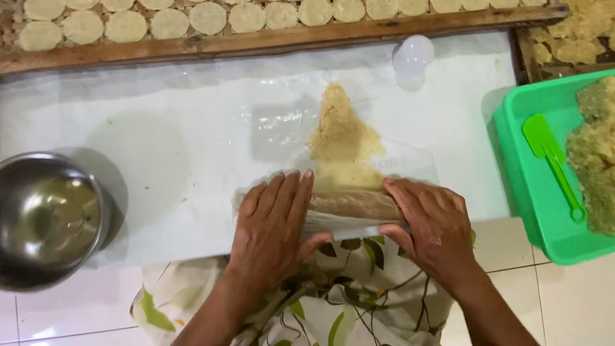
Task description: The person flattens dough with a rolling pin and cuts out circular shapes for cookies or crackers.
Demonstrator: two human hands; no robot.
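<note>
A wooden rolling pin (355, 205) lies across the near edge of a white plastic-covered board (192, 154). My left hand (272, 224) presses flat on its left end and my right hand (432, 224) grips its right end. Just beyond the pin, a flattened patch of pale yellow dough (343, 141) spreads out under a clear plastic sheet (282, 128), tapering to a point away from me.
A steel bowl (48, 218) sits at the left. A green tray (551, 192) at the right holds a green spatula (551, 160) and crumbly dough (596, 154). Round dough discs (170, 22) fill a wood-framed rack (256, 41) at the back. A translucent cup (413, 57) stands on the board.
</note>
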